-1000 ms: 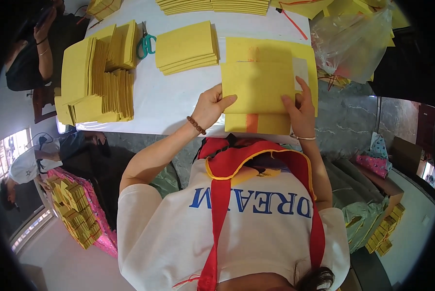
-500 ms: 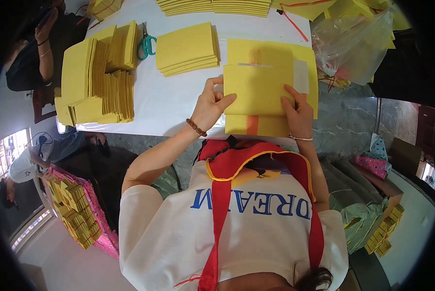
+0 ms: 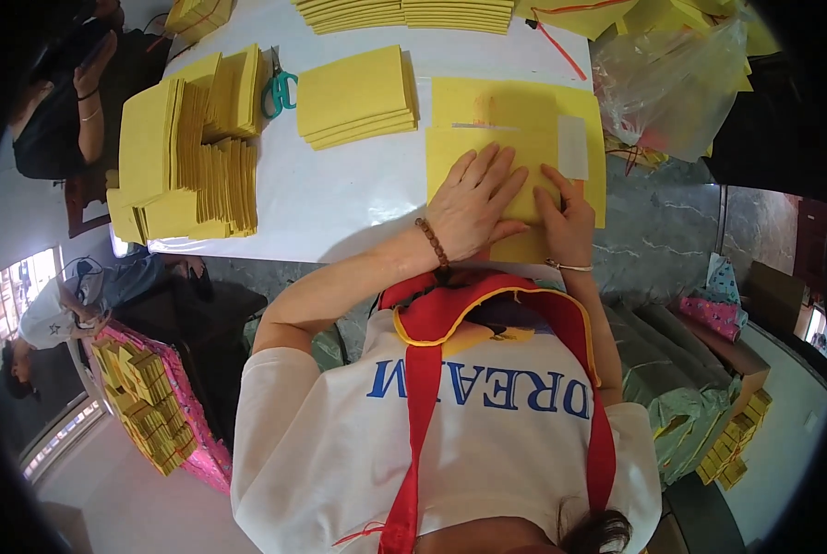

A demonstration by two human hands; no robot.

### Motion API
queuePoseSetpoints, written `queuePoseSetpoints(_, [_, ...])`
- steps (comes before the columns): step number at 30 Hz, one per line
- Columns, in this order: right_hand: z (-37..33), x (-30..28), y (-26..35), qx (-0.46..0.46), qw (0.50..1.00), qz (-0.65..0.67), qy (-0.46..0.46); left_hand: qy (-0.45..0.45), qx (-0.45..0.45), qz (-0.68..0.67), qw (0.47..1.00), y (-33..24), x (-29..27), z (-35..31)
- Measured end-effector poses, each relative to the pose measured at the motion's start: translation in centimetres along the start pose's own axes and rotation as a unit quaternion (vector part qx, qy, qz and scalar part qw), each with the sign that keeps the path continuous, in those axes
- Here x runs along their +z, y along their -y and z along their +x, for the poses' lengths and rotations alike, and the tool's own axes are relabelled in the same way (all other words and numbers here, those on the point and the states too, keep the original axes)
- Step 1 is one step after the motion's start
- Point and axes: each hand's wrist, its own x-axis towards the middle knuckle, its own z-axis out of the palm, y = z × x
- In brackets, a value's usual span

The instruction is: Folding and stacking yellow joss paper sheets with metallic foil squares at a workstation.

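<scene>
In front of me on the white-covered table, a folded yellow paper [image 3: 532, 148] lies on top of larger yellow sheets [image 3: 520, 100]. My left hand [image 3: 474, 205] presses flat across the folded paper, fingers spread, hiding its middle and lower left. At the right edge of the same paper, my right hand [image 3: 569, 222] grips with bent thumb and forefinger. A pale rectangular strip [image 3: 572, 146] shows beyond that edge, above the right hand. Orange marks [image 3: 485, 109] show on the sheet at the top.
A short yellow paper stack [image 3: 353, 92] lies left of the work, beside green-handled scissors [image 3: 279, 92]. Upright yellow bundles [image 3: 187, 148] fill the table's left side. More stacks [image 3: 404, 14] stand at the far edge. A clear plastic bag [image 3: 672, 88] sits far right. Other people are at the left.
My left hand has left the folded paper's left edge and moved right, flattening out on top of it. My right hand has stayed at the right edge.
</scene>
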Motion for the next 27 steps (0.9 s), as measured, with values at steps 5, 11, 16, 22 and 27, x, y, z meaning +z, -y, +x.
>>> queuePoseSetpoints(5, [0.2,0.0,-0.6,-0.067,0.997,-0.036,-0.017,0.027,-0.011,0.026,0.999,0.3,0.8,-0.1])
queuePoseSetpoints(11, [-1.5,-0.9,1.2,-0.118,0.97,-0.206,-0.043,0.037,-0.006,0.054,0.998,0.5,1.2,-0.2])
queuePoseSetpoints(16, [-4.7,-0.3,-1.0,-0.261,0.9,-0.321,0.138,0.073,-0.017,-0.016,0.997,0.8,0.6,-0.5])
queuePoseSetpoints(22, [-5.0,0.0,-0.9,-0.236,0.883,-0.382,0.136,-0.072,-0.003,-0.236,0.969,2.7,0.3,-1.2])
queuePoseSetpoints(27, [-5.0,0.1,-0.9,-0.24,0.877,-0.395,0.13,-0.034,0.018,-0.081,0.996,1.1,-0.6,-2.5])
